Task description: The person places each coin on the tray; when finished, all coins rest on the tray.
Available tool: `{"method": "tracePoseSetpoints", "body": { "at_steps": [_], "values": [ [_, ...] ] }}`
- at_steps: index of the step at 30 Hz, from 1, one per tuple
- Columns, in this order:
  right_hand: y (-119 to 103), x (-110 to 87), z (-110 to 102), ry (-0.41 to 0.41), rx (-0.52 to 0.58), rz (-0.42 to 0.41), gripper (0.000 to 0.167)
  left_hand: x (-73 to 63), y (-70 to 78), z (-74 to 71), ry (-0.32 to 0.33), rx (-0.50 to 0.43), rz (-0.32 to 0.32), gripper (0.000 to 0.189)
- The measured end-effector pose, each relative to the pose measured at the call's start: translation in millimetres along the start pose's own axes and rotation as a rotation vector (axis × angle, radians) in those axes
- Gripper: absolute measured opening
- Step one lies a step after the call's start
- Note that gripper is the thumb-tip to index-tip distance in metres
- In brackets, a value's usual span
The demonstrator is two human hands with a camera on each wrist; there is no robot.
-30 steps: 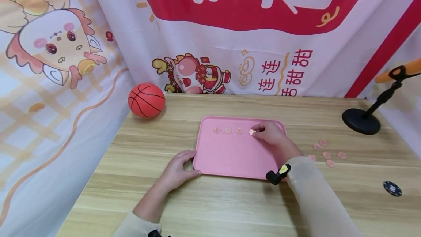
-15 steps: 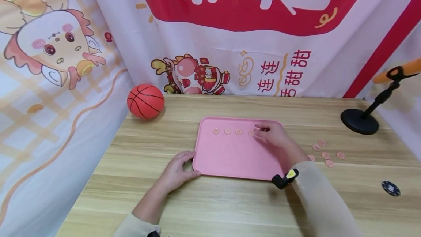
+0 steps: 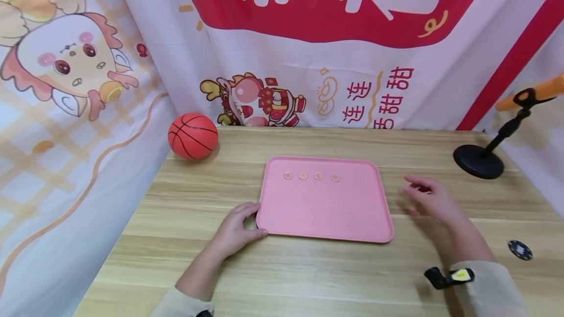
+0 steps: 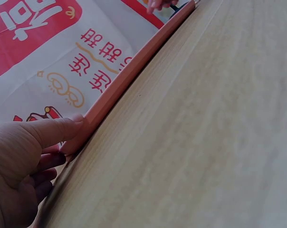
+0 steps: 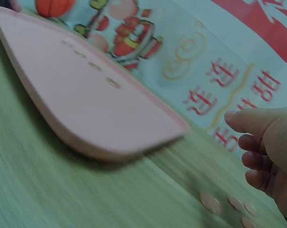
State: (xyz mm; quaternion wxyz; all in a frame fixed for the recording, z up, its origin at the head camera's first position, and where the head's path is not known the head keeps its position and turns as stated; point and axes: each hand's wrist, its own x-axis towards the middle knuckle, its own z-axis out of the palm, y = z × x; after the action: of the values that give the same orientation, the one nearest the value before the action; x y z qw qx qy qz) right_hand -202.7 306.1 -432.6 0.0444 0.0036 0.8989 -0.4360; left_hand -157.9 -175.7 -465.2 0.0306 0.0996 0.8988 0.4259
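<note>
A pink tray lies on the wooden table, with several copper-coloured coins in a row near its far edge, toward the left. My left hand grips the tray's near left corner, thumb along the front wall and fingers round the side. Beyond the tray's right edge, my right hand hovers over the table with fingers loosely bent and nothing between them. Loose coins lie below that hand in the right wrist view; in the head view the hand hides most of them.
A small red basketball sits at the table's far left corner. On the far right stands a black round-based stand with an orange bar on top. A black poker chip lies right of my right forearm. Printed cloth hangs behind the table.
My right hand has let go of the fourth coin in the row and moved right, off the tray to above the loose coins. My left hand has stayed at the tray's corner.
</note>
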Motion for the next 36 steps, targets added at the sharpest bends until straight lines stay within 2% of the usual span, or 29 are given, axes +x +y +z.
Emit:
{"method": "tracePoseSetpoints", "body": {
  "at_steps": [3, 5, 6, 7, 10, 12, 13, 14, 18, 25, 30, 36],
  "values": [
    [18, -8.6, -13, 0.031, 0.095, 0.073, 0.063, -0.8, -0.8, -0.6, -0.001, -0.001, -0.006, 0.069],
    [30, -12.8, -17, 0.037, 0.318, 0.176, 0.067, -1.2, -1.3, -1.0, -0.001, -0.002, -0.005, 0.069],
    [35, -15.2, -20, 0.057, 0.386, 0.211, 0.068, -1.3, -1.5, -1.1, 0.000, -0.002, -0.004, 0.069],
    [39, -17.6, -22, 0.076, 0.377, 0.215, 0.069, -1.4, -1.6, -1.3, 0.000, -0.002, -0.002, 0.069],
    [53, -23.7, -30, 0.125, 0.257, 0.218, 0.069, -1.1, -2.0, -1.3, 0.003, 0.001, 0.002, 0.069],
    [59, -27.4, -37, 0.159, -0.005, 0.182, 0.069, -1.0, -2.2, -1.3, 0.004, 0.003, 0.005, 0.069],
    [63, -28.5, -40, 0.168, -0.101, 0.174, 0.070, -1.0, -2.2, -1.3, 0.004, 0.005, 0.006, 0.069],
    [66, -29.2, -42, 0.168, -0.129, 0.183, 0.070, -0.7, -2.1, -1.1, 0.004, 0.004, 0.006, 0.069],
    [76, -31.8, -47, 0.164, -0.180, 0.226, 0.074, -0.3, -1.9, -1.0, 0.002, 0.005, 0.007, 0.069],
    [79, -31.5, -52, 0.137, -0.216, 0.219, 0.075, 0.1, -2.2, -0.7, -0.001, 0.002, 0.007, 0.069],
    [82, -28.8, -56, 0.084, -0.221, 0.255, 0.080, 0.1, -2.9, -0.4, -0.001, 0.006, 0.009, 0.069],
    [86, -26.8, -59, 0.075, -0.288, 0.247, 0.077, 0.8, -2.6, 0.0, -0.004, 0.011, 0.005, 0.069]
  ]
}}
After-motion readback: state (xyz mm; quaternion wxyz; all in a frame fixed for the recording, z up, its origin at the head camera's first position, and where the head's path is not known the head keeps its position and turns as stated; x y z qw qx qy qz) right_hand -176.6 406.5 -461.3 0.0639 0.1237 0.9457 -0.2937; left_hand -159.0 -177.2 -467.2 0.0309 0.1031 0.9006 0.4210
